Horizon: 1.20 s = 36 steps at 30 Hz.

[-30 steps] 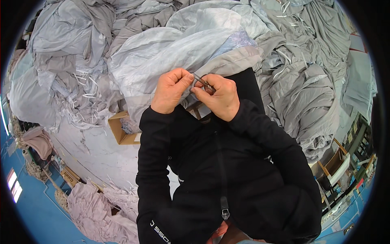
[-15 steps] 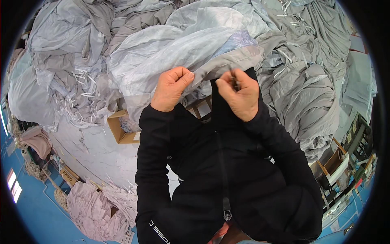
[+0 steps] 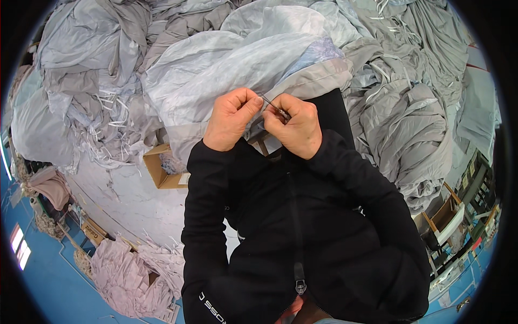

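Note:
My left hand is closed in a pinch on the edge of a large, pale blue-grey printed cloth. The cloth spreads away from me and has a plain grey hem band and a violet patch. Close beside it, my right hand is closed round small dark metal thread snips. Their thin tips point at the left fingertips, by the cloth's edge. Whether the blades touch the cloth or a thread, I cannot make out. The snips' grip is mostly hidden in my palm.
Heaped grey cloth with white ties lies at the left and right. A cardboard box with scraps sits left of my left forearm. A pink cloth pile rests at lower left, and a wooden drawer stands at the right.
My right hand has moved left with the snips, bringing the tips up to my left fingertips. The left hand has barely shifted and keeps its pinch on the cloth.

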Motion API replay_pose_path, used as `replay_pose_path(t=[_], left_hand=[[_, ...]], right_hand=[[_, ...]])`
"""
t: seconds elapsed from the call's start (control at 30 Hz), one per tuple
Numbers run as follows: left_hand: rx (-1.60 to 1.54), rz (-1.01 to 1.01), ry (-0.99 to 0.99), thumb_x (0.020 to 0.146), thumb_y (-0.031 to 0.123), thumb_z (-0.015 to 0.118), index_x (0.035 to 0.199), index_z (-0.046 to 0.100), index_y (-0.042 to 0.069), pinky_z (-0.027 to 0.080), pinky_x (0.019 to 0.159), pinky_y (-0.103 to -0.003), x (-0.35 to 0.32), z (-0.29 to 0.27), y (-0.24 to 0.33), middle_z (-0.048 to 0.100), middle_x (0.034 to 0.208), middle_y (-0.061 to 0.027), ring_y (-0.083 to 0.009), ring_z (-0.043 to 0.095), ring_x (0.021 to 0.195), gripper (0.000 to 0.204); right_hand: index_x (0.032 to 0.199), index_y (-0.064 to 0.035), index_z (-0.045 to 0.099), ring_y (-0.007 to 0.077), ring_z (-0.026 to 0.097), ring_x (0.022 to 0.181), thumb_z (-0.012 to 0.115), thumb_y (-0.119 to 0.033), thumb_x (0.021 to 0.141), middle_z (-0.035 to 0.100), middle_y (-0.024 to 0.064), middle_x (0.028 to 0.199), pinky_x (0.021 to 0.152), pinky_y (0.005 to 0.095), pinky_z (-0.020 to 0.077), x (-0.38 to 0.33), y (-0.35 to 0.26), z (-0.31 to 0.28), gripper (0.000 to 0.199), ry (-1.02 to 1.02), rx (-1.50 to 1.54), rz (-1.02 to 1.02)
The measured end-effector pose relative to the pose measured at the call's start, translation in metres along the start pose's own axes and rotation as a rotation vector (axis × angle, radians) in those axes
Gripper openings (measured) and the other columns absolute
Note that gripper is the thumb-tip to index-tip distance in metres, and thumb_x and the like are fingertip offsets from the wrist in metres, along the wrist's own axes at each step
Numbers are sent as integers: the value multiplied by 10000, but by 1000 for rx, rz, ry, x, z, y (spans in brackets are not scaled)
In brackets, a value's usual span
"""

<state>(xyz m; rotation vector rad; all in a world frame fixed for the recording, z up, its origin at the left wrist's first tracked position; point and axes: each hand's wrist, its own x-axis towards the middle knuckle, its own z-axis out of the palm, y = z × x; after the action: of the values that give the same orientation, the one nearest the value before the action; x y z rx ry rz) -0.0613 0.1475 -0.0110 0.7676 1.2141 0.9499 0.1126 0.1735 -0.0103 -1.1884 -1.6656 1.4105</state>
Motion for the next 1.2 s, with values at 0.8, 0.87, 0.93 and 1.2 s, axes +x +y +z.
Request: replay_pose_path(t=[0.8, 0.87, 0.93, 1.2], left_hand=[[166, 11, 73, 911, 170, 680, 903, 637, 4, 352, 618, -191, 6, 10, 11, 509, 747, 69, -24, 422, 693, 172], [198, 71, 88, 817, 183, 759, 982, 647, 11, 414, 636, -233, 11, 22, 10, 564, 763, 18, -86, 514, 688, 263], [422, 275, 149, 771, 182, 777, 1014, 646, 20, 438, 645, -272, 22, 36, 12, 585, 775, -18, -142, 553, 698, 320], [199, 13, -8, 870, 176, 695, 850, 668, 7, 400, 588, -252, 47, 49, 17, 581, 707, 40, -66, 525, 659, 171]], right_hand=[[971, 18, 651, 45, 511, 669, 631, -10, 894, 633, -3, 782, 605, 213, 414, -7, -11, -72, 84, 68, -94, 3], [1007, 33, 645, 41, 531, 709, 632, -20, 905, 642, 0, 824, 648, 201, 432, -1, -8, -78, 116, 113, -84, 40], [1032, 34, 639, 50, 551, 745, 642, -27, 904, 651, 11, 859, 685, 205, 448, 5, 1, -80, 142, 125, -103, -3], [1163, 29, 605, 116, 609, 823, 660, -104, 912, 662, 73, 953, 779, 234, 479, 18, 0, -97, 290, -21, -175, -201]])
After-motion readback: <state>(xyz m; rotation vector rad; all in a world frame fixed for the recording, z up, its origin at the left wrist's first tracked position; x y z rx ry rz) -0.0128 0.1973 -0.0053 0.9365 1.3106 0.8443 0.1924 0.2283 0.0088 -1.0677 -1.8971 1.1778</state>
